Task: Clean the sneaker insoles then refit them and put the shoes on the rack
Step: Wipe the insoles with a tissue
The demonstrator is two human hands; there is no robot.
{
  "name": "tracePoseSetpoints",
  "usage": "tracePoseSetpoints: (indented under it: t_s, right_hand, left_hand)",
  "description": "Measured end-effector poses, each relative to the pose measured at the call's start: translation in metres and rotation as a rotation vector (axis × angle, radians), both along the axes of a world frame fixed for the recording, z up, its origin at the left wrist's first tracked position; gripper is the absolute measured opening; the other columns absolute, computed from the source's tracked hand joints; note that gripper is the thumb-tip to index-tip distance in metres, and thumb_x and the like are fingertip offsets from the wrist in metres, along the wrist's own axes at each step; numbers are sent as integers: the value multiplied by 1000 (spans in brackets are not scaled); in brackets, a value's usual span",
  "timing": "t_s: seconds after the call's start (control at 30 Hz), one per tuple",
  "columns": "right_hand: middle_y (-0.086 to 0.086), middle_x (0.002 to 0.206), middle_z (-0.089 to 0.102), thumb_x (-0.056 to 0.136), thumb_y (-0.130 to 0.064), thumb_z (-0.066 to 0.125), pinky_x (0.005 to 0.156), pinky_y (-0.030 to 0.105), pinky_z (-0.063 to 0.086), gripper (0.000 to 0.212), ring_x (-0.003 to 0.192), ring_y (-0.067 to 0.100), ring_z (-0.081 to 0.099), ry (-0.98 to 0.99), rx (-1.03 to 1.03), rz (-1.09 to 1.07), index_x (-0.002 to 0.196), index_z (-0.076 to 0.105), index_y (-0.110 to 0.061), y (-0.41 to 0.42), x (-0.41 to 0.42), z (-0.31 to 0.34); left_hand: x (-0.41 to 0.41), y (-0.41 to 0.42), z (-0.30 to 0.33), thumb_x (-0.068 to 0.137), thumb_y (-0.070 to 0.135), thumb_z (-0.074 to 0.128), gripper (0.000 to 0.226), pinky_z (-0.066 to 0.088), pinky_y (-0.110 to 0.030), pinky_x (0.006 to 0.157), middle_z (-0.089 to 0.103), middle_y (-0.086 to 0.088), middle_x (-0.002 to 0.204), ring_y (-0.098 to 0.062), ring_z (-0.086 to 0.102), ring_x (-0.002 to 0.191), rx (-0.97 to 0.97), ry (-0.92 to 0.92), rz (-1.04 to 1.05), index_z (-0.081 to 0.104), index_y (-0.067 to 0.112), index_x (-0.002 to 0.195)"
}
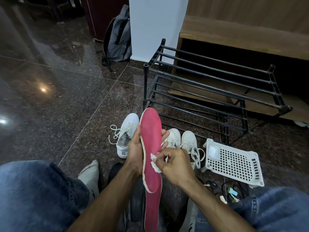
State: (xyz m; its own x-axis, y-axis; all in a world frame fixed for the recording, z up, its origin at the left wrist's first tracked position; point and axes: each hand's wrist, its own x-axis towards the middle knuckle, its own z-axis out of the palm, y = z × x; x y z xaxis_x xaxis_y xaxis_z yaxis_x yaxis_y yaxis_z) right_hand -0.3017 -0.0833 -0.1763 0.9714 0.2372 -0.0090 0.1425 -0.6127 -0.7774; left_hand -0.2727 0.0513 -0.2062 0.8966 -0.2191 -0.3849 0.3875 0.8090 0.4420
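A white sneaker (127,137) lies on the floor at the left, laces loose and mouth open, apparently waiting for its insole. Just right of it the left hand (136,151) cradles a red insole (151,148) from beneath, fingers (164,134) wrapped round its edges so the face tilts up towards the person for wiping. The right hand (173,164) pinches a small white wad (154,163) against the insole's middle, likely mid-scrub. A second red insole (152,210) lies below between the knees. Two more white sneakers (182,141) stand beyond the hands, near the bare black rack (212,87); an upturned white basket (234,162) sits at the right.
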Motion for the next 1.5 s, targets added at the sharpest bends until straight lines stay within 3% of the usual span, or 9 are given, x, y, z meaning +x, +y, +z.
tracePoseSetpoints:
  t_s: [0.23,0.37,0.5,0.77,1.0,1.13,1.27,1.4,1.5]
  right_hand:
    - [-11,74,72,78,-21,69,61,33,55,8,65,10,65,-119,-90,-247,77,76,-24,-5,28,2]
    - [-9,79,74,77,-19,69,60,26,52,9,60,1,60,-29,-31,2,78,77,-22,-4,9,-6]
    - [-8,76,70,77,-24,72,60,34,51,7,61,9,60,58,158,262,81,77,-21,-3,-8,-17]
    - [-10,83,64,77,-22,71,65,38,53,11,67,11,61,-103,300,83,84,76,-16,7,-8,-25]
    - [-10,82,69,73,-22,71,71,40,54,13,71,8,63,-35,191,-123,84,77,-21,9,9,-29]
    - [-12,78,66,72,-17,65,72,35,53,15,71,8,62,-9,161,91,80,77,-16,5,0,-23]
    - [-9,79,68,74,-11,69,75,14,48,12,73,12,64,3,153,173,82,78,-14,-1,4,-18]
    - [-8,84,69,78,-17,69,71,35,54,9,76,13,65,-179,-10,-7,82,77,-19,0,15,-20]
    - [-8,80,68,76,-13,70,71,36,54,10,69,11,63,-123,8,-54,80,77,-19,-1,14,-19]
  left_hand:
    - [-17,-22,6,92,56,43,62,58,-38,78,70,-16,99,-27,69,88,25,48,-152,72,4,106]
    - [-10,-11,5,86,59,46,76,45,-41,102,62,-19,124,-29,59,117,4,29,-69,58,-3,126]
    - [-2,5,13,82,59,48,80,41,-45,107,56,-16,137,-28,51,129,-75,4,103,49,1,136]
    - [6,13,13,90,65,39,79,40,-43,107,59,-14,134,-30,58,122,-65,84,221,47,2,138]
    - [-13,-15,11,95,47,43,54,57,-33,69,70,-15,78,-24,71,68,110,181,-75,63,-3,99]
    - [-10,-11,-2,91,59,44,63,54,-40,78,71,-19,91,-28,71,76,57,228,-51,65,0,99]
    - [-9,-11,-3,92,59,43,62,51,-43,81,71,-19,98,-28,72,81,56,224,-46,64,1,94]
    - [-17,-25,2,97,50,40,58,57,-35,72,68,-15,85,-25,70,78,-9,183,-69,69,1,88]
    - [-20,-26,0,98,48,39,56,58,-33,68,69,-14,79,-25,70,73,-17,171,-71,69,2,85]
